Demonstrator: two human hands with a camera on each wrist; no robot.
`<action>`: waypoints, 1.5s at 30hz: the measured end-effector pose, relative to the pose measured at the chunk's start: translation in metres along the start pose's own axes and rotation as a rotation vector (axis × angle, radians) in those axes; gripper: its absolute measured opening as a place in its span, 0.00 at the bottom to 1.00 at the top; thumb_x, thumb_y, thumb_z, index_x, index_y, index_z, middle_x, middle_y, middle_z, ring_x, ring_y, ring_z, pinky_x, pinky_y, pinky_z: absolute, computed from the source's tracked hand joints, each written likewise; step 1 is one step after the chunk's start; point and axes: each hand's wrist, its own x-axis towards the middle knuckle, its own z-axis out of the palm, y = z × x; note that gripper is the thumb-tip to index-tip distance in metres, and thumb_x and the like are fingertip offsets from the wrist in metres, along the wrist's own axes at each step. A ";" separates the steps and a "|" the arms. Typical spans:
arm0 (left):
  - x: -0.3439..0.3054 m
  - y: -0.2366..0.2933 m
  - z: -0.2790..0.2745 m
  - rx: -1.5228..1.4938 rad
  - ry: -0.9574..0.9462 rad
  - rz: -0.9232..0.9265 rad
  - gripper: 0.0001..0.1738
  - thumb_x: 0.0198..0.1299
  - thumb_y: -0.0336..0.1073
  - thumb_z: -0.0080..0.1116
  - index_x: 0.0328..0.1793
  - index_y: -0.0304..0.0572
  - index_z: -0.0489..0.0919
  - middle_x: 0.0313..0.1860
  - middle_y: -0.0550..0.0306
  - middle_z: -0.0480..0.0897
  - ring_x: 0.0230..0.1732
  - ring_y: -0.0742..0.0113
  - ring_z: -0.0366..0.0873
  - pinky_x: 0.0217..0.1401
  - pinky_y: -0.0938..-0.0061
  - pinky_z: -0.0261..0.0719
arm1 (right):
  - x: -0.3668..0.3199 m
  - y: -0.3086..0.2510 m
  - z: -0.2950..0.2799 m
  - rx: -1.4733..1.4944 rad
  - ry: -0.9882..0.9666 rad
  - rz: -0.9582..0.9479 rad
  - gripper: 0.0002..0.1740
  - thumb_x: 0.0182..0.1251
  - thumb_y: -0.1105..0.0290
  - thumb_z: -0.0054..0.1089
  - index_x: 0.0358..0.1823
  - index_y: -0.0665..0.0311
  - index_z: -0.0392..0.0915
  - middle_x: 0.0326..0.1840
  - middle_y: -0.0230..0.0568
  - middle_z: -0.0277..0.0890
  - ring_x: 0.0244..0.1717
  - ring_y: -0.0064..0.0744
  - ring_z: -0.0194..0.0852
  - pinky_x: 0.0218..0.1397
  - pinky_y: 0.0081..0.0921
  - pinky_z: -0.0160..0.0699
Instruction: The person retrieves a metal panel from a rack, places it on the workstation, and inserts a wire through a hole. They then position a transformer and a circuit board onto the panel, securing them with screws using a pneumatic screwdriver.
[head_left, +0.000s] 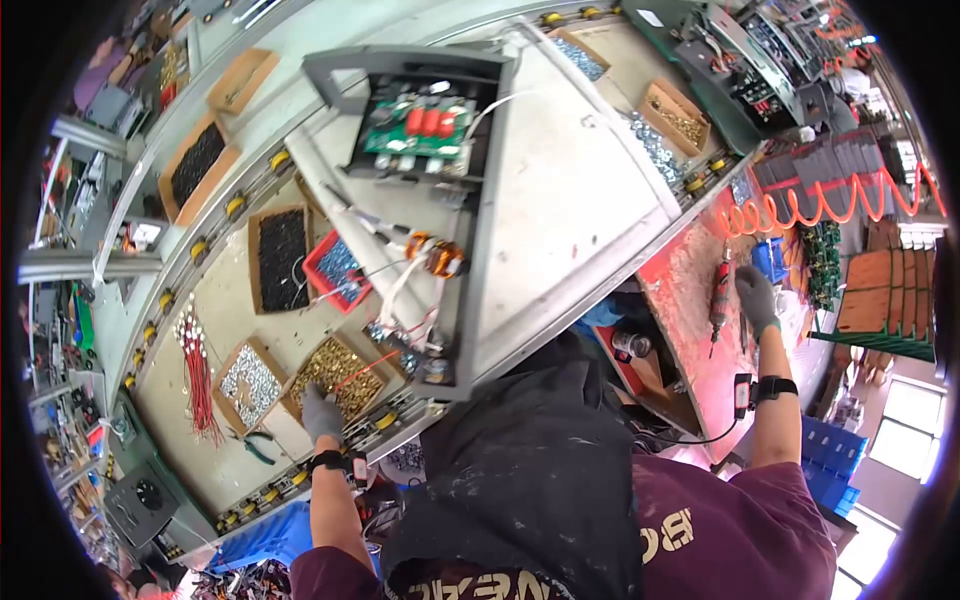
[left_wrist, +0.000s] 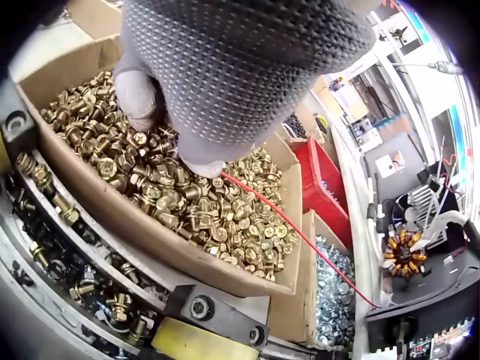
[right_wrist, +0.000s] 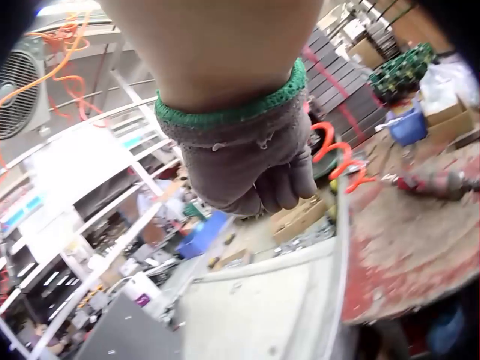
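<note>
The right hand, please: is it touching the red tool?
Apart: the right wrist view shows a plain gap between the right hand and the red tool.

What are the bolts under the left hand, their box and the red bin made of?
Bolts: metal, probably with gold-toned plating, given the bright yellowish glints; solid brass isn't ruled out. Box: likely cardboard or fibreboard, judging by its matte brown walls. Red bin: apparently smooth moulded plastic, from its even colour.

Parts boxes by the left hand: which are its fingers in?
The cardboard box of gold-coloured screws: the left hand dips into it, not into the red bin, silver-filled boxes or black-filled box.
</note>
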 end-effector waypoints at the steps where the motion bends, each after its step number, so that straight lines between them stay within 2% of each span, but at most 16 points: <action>1: -0.002 -0.003 0.006 0.007 0.010 0.008 0.17 0.56 0.35 0.61 0.51 0.42 0.73 0.51 0.41 0.76 0.50 0.41 0.78 0.50 0.55 0.75 | -0.002 0.011 0.005 -0.141 -0.036 0.033 0.13 0.58 0.68 0.56 0.44 0.64 0.77 0.43 0.46 0.80 0.45 0.40 0.80 0.49 0.34 0.76; 4: -0.010 -0.008 0.008 -0.160 0.116 -0.057 0.12 0.54 0.31 0.59 0.44 0.38 0.75 0.41 0.42 0.81 0.46 0.45 0.79 0.47 0.58 0.75 | 0.000 0.033 0.015 -0.425 -0.283 0.092 0.16 0.59 0.67 0.55 0.48 0.61 0.76 0.52 0.46 0.77 0.54 0.44 0.75 0.57 0.39 0.72; 7: -0.017 -0.009 0.004 -0.049 0.136 -0.169 0.09 0.52 0.30 0.57 0.39 0.37 0.77 0.35 0.44 0.83 0.40 0.47 0.80 0.44 0.62 0.75 | 0.002 0.080 0.033 -1.095 -0.433 -0.430 0.25 0.63 0.66 0.51 0.63 0.55 0.67 0.70 0.48 0.57 0.73 0.50 0.50 0.71 0.46 0.53; 10: -0.027 -0.008 0.001 -0.106 0.190 -0.175 0.07 0.52 0.30 0.56 0.38 0.38 0.77 0.34 0.44 0.83 0.39 0.47 0.81 0.43 0.62 0.76 | 0.008 0.102 0.036 -1.154 -0.369 -0.656 0.26 0.64 0.63 0.50 0.65 0.53 0.66 0.69 0.50 0.58 0.72 0.53 0.50 0.72 0.48 0.51; 14: -0.046 0.009 -0.009 -0.083 0.196 -0.157 0.07 0.52 0.31 0.56 0.36 0.37 0.78 0.35 0.43 0.83 0.39 0.46 0.81 0.43 0.63 0.77 | 0.018 0.094 0.043 -1.141 -0.488 -0.666 0.27 0.61 0.58 0.54 0.64 0.48 0.67 0.69 0.49 0.59 0.73 0.54 0.49 0.72 0.56 0.49; 18: -0.043 -0.007 -0.004 -0.138 0.170 -0.168 0.11 0.51 0.31 0.58 0.41 0.39 0.77 0.35 0.44 0.83 0.40 0.47 0.81 0.44 0.63 0.77 | 0.031 0.099 0.044 -0.896 -0.287 -0.840 0.19 0.52 0.59 0.59 0.47 0.54 0.78 0.61 0.51 0.64 0.67 0.56 0.56 0.67 0.58 0.54; 20: -0.047 -0.008 -0.014 -0.034 0.109 -0.149 0.14 0.55 0.39 0.56 0.43 0.38 0.77 0.41 0.41 0.83 0.46 0.41 0.79 0.49 0.56 0.76 | 0.033 0.087 0.044 -0.741 -0.368 -0.645 0.17 0.46 0.61 0.63 0.40 0.54 0.79 0.57 0.49 0.66 0.62 0.54 0.59 0.62 0.53 0.60; 23: -0.043 -0.015 -0.032 -0.002 0.097 -0.238 0.15 0.57 0.42 0.53 0.46 0.41 0.78 0.47 0.38 0.81 0.52 0.41 0.77 0.53 0.54 0.75 | 0.013 0.025 0.036 -0.608 -0.150 -0.577 0.23 0.31 0.65 0.72 0.35 0.60 0.76 0.52 0.48 0.65 0.56 0.53 0.62 0.58 0.48 0.61; 25: -0.043 -0.004 -0.057 -0.086 0.119 -0.392 0.16 0.57 0.43 0.53 0.48 0.45 0.79 0.48 0.42 0.82 0.53 0.43 0.78 0.55 0.57 0.75 | 0.007 -0.007 0.038 -0.661 -0.327 -0.388 0.23 0.30 0.66 0.71 0.31 0.62 0.72 0.48 0.51 0.67 0.54 0.57 0.63 0.54 0.47 0.65; 26: -0.033 -0.014 -0.059 -0.102 0.136 -0.395 0.16 0.57 0.43 0.53 0.48 0.46 0.80 0.49 0.43 0.82 0.53 0.45 0.78 0.56 0.58 0.75 | 0.001 -0.004 0.046 -0.693 -0.214 -0.467 0.19 0.33 0.68 0.68 0.31 0.62 0.72 0.40 0.50 0.72 0.47 0.57 0.69 0.48 0.48 0.69; 28: -0.006 -0.038 -0.059 -0.162 0.178 -0.441 0.18 0.54 0.44 0.57 0.49 0.48 0.81 0.47 0.46 0.83 0.52 0.48 0.79 0.55 0.62 0.76 | -0.003 0.012 0.069 -0.517 -0.218 -0.241 0.14 0.42 0.70 0.58 0.34 0.62 0.72 0.25 0.46 0.76 0.25 0.50 0.74 0.30 0.43 0.74; 30: 0.016 -0.050 -0.066 -0.167 0.223 -0.472 0.17 0.55 0.43 0.57 0.50 0.49 0.82 0.47 0.47 0.83 0.51 0.49 0.79 0.54 0.61 0.76 | 0.000 0.032 0.081 0.019 -0.444 0.022 0.16 0.51 0.69 0.54 0.43 0.63 0.75 0.27 0.40 0.74 0.26 0.35 0.73 0.31 0.36 0.73; 33: 0.043 -0.054 -0.085 -0.062 0.256 -0.366 0.15 0.56 0.39 0.55 0.50 0.51 0.82 0.51 0.48 0.80 0.51 0.50 0.79 0.54 0.62 0.77 | -0.024 0.011 0.084 0.507 -0.472 0.329 0.17 0.59 0.66 0.55 0.51 0.60 0.74 0.27 0.30 0.71 0.26 0.21 0.69 0.29 0.24 0.69; 37: 0.092 -0.073 -0.073 0.198 0.265 -0.268 0.19 0.58 0.31 0.52 0.56 0.55 0.78 0.57 0.47 0.75 0.54 0.47 0.78 0.56 0.59 0.76 | -0.050 -0.036 0.070 0.676 -0.435 0.351 0.22 0.66 0.61 0.56 0.60 0.56 0.71 0.25 0.22 0.68 0.23 0.15 0.66 0.26 0.17 0.64; 41: 0.114 -0.080 -0.067 0.146 0.248 -0.326 0.14 0.61 0.33 0.50 0.53 0.51 0.78 0.50 0.49 0.78 0.50 0.50 0.81 0.51 0.63 0.79 | -0.070 -0.133 0.045 0.680 -0.285 0.163 0.05 0.63 0.67 0.53 0.35 0.57 0.68 0.20 0.24 0.63 0.17 0.15 0.61 0.19 0.15 0.60; 45: 0.108 -0.103 -0.076 -0.069 0.314 -0.253 0.11 0.58 0.31 0.53 0.45 0.39 0.82 0.42 0.47 0.84 0.44 0.59 0.84 0.46 0.68 0.81 | -0.065 -0.173 0.022 0.692 -0.284 0.162 0.10 0.60 0.69 0.54 0.43 0.61 0.71 0.24 0.26 0.66 0.19 0.15 0.62 0.21 0.15 0.62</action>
